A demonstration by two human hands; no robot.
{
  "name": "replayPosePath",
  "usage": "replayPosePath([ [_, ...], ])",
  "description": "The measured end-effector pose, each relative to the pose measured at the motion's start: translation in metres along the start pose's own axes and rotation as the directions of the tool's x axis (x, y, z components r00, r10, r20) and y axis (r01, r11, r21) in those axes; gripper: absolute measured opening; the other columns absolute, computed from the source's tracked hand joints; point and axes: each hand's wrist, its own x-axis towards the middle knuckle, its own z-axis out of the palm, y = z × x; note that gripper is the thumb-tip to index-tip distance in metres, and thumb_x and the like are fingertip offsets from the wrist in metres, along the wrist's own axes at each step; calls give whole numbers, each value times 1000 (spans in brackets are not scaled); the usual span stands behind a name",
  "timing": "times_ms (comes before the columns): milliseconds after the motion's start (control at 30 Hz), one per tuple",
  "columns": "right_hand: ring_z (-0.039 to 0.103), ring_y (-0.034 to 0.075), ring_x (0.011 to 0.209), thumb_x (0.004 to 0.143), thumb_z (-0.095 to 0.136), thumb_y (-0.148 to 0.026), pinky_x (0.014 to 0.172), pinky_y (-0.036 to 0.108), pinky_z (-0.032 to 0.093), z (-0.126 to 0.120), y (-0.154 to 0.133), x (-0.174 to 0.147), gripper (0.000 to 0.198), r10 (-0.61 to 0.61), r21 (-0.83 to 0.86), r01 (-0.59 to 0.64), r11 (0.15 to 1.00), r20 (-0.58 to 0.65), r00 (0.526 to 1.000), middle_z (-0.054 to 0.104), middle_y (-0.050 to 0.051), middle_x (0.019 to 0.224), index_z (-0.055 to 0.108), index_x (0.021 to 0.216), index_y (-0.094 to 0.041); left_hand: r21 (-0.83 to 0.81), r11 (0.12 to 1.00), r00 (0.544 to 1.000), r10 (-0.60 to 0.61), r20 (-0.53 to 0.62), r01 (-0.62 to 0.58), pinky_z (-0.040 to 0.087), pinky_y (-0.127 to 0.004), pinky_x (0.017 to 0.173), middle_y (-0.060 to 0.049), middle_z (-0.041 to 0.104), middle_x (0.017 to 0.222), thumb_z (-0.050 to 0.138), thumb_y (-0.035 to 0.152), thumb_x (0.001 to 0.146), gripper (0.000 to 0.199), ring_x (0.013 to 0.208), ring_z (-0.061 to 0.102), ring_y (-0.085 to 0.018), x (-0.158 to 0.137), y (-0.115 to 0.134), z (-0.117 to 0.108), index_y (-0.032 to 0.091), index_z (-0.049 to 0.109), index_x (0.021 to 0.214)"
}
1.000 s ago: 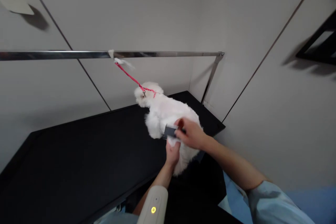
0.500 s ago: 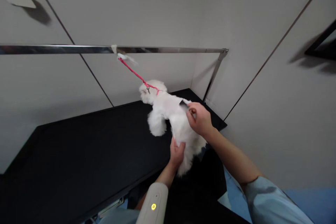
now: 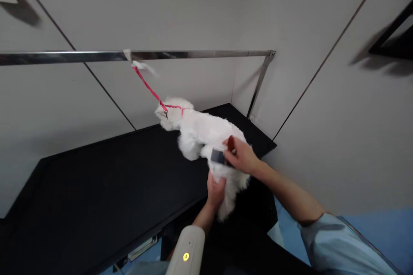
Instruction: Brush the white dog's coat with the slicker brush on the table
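Note:
A white fluffy dog [image 3: 209, 129] stands on a black table, its head toward the left and its rear toward me. My right hand [image 3: 240, 154] is closed around a slicker brush [image 3: 218, 156] with a dark rectangular head, held against the dog's near flank and thigh. Lower down, my left hand [image 3: 216, 188] grips the dog's near hind leg, with the thumb on the fur. Part of the brush handle is hidden by my fingers. A pink leash [image 3: 149, 88] runs from the dog's neck up to the metal bar.
The black grooming table [image 3: 106, 184] extends to the left. A horizontal metal bar [image 3: 200, 54] crosses above it, joined to an upright post [image 3: 258, 88] at the right. Grey walls stand behind and to the right. A white device with a yellow light [image 3: 190, 245] sits on my left forearm.
My right hand has moved the brush down from the dog's back to its near flank. The dog's head appears further left, and the camera view has shifted slightly. My left hand keeps its grip.

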Motion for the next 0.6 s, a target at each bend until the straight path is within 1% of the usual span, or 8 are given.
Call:
replayPosePath([
  [100, 67, 23, 89, 88, 59, -26, 76, 38, 55, 2, 1, -12, 8, -46, 21, 52, 998, -216, 975, 70, 10, 106, 57, 95, -25, 21, 999, 999, 28, 27, -29, 53, -41, 98, -13, 73, 113, 80, 31, 62, 54, 109, 67, -33, 1, -2, -4, 22, 68, 113],
  [200, 67, 21, 78, 86, 61, -26, 69, 35, 56, 5, 5, -23, 11, -50, 82, 57, 995, -77, 996, 71, 6, 92, 57, 96, -25, -22, 1000, 996, 3, 84, -1, 54, -43, 96, -11, 73, 110, 81, 40, 63, 61, 105, 69, -31, 0, -4, -10, 18, 64, 118],
  [233, 67, 21, 76, 86, 60, -26, 68, 35, 56, 4, 6, -26, 11, -18, 82, 27, 996, -106, 994, 71, 5, 90, 56, 97, -25, -21, 1000, 997, -16, 75, 17, 54, -44, 97, -11, 74, 108, 82, 45, 62, 62, 103, 69, -31, -1, -4, -11, 17, 65, 116],
  [333, 68, 23, 87, 89, 56, -28, 71, 37, 57, 2, 8, -31, 6, 35, 66, -9, 998, -404, 914, 70, 9, 102, 55, 95, -25, 7, 998, 998, -62, -12, 62, 54, -43, 97, -11, 75, 100, 76, 66, 63, 55, 102, 68, -31, -2, 0, -13, 22, 69, 95],
  [367, 68, 23, 89, 90, 56, -29, 72, 37, 57, 2, 8, -32, 6, 32, 73, -1, 997, -425, 905, 70, 10, 104, 55, 94, -25, 6, 998, 997, -69, -38, 70, 54, -43, 96, -11, 75, 98, 70, 74, 65, 57, 102, 68, -32, -2, 2, -13, 23, 69, 89],
  [433, 68, 21, 82, 89, 60, -29, 68, 35, 56, 4, 5, -32, 9, 31, 116, 0, 993, -264, 964, 70, 8, 98, 57, 96, -25, -5, 996, 994, -84, -65, 83, 55, -44, 96, -12, 75, 95, 61, 83, 67, 64, 102, 69, -33, -2, 4, -10, 22, 69, 85],
  [500, 67, 19, 71, 88, 60, -26, 65, 33, 56, 7, 3, -31, 15, 70, 136, -51, 989, -134, 989, 71, 6, 94, 58, 102, -24, -23, 996, 994, -89, -59, 88, 55, -45, 97, -13, 75, 98, 63, 81, 69, 68, 102, 69, -33, -2, 5, -7, 17, 69, 94],
  [600, 68, 19, 78, 89, 57, -25, 70, 36, 57, 11, 1, -27, 13, 67, 111, -39, 993, -262, 963, 70, 11, 112, 56, 102, -23, -54, 997, 998, -58, -19, 57, 53, -43, 101, -14, 74, 111, 74, 65, 72, 63, 111, 68, -33, -2, 1, -3, 15, 67, 110],
])
